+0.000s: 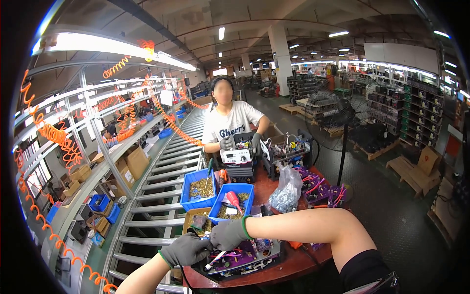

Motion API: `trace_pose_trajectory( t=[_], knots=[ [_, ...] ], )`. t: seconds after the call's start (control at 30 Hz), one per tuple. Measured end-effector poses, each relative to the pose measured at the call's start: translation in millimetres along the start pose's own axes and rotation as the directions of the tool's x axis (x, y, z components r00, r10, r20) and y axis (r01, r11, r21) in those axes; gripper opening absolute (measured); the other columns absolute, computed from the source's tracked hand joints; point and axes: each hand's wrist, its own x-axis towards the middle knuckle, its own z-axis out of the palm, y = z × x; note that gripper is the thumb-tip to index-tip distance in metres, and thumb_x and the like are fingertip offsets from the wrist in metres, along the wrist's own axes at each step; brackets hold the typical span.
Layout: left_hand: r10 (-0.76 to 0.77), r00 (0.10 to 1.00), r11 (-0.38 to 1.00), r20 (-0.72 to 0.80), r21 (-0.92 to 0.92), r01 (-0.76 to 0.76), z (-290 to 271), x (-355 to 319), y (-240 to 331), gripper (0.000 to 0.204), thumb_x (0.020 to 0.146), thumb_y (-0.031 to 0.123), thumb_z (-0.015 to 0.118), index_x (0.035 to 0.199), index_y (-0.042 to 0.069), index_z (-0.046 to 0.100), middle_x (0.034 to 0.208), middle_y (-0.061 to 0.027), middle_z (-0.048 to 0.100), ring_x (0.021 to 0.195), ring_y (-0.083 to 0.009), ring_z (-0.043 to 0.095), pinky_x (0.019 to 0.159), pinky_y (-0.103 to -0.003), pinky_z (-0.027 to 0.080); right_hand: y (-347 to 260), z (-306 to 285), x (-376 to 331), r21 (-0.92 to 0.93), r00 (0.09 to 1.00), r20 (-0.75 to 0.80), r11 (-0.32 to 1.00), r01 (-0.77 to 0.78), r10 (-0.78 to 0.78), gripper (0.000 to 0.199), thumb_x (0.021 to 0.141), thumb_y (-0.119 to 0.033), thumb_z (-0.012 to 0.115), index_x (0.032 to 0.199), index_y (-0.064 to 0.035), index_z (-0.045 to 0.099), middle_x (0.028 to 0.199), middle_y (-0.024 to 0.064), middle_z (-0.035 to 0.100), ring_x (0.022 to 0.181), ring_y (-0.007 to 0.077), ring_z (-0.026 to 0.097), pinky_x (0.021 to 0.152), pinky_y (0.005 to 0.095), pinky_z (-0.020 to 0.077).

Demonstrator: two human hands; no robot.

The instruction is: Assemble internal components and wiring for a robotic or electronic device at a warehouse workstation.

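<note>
Down at the near edge of the round red-brown workbench [298, 267], both grey-gloved hands are on an open electronics unit with a purple circuit board [245, 255] sitting in a dark chassis. Left hand [185, 250] is curled at the unit's left corner, fingers closed around what looks like a dark cable or tool, though it's hard to tell exactly what. Right hand [228, 234] comes across from the right side, fingers bunched narrow and pinching something small at the board's top-left edge; can't make out the part itself.

Looks like the wiring or fastening stage on that board. Next move probably needs a steady left hand holding the unit while the right seats whatever it's pinching.

Just past the hands sit two blue parts bins [198, 188] with brassy hardware, a red-handled screwdriver [233, 200] lying in one, and a clear plastic bag of parts [285, 196]. Farther back, a co-worker [230, 122] in a white shirt grips another unit [238, 164], beside the roller conveyor [161, 196].
</note>
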Motion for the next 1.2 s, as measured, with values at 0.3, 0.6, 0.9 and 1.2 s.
trace_pose_trajectory(
  t=[0.3, 0.6, 0.9, 1.2],
  knots=[
    [0.068, 0.997, 0.997, -0.041, -0.029, -0.07, -3, -3, -1, 0.024, 0.09, 0.03, 0.059, 0.104, 0.01, 0.064, 0.077, -0.0156, 0.064, 0.078, -0.036, 0.065, 0.076, -0.044, 0.05, -64, -102, -77, 0.625, 0.778, 0.107, 0.65, 0.432, -0.619, 0.031, 0.085, -0.029, 0.063, 0.097, -0.0022, 0.072, 0.09, 0.0187, 0.07, 0.09, 0.0308, 0.066, 0.081, 0.0398, 0.0505],
    [0.059, 0.997, 0.995, -0.057, -0.074, -0.063, -8, 4, 7, 0.019, 0.09, 0.025, 0.06, 0.1, 0.009, 0.064, 0.079, -0.0138, 0.066, 0.079, -0.0345, 0.065, 0.076, -0.044, 0.05, -17, -40, -42, 0.1, 0.963, -0.27, 0.994, 0.046, -0.017, 0.027, 0.089, -0.027, 0.053, 0.088, -0.0066, 0.07, 0.087, 0.0155, 0.07, 0.085, 0.033, 0.07, 0.071, 0.0491, 0.0544],
    [0.021, 1.0, 0.999, -0.002, -0.049, -0.021, -8, 2, 9, 0.02, 0.091, 0.027, 0.059, 0.1, 0.009, 0.062, 0.08, -0.016, 0.064, 0.081, -0.0364, 0.064, 0.075, -0.045, 0.048, -12, 2, -12, -0.106, 0.998, -0.053, 0.994, 0.01, -0.016, 0.031, 0.092, -0.03, 0.05, 0.091, -0.0069, 0.071, 0.09, 0.0145, 0.071, 0.088, 0.0332, 0.069, 0.079, 0.0448, 0.054],
    [0.026, 1.0, 0.999, 0.002, -0.044, -0.026, -11, 0, 14, 0.018, 0.09, 0.024, 0.06, 0.098, 0.009, 0.062, 0.078, -0.0151, 0.064, 0.078, -0.0361, 0.064, 0.074, -0.045, 0.048, -10, -2, -10, -0.107, 1.0, -0.004, 0.994, 0.011, -0.011, 0.033, 0.094, -0.034, 0.048, 0.099, -0.0098, 0.07, 0.099, 0.0117, 0.07, 0.094, 0.0317, 0.068, 0.084, 0.0443, 0.0526]
  ],
)
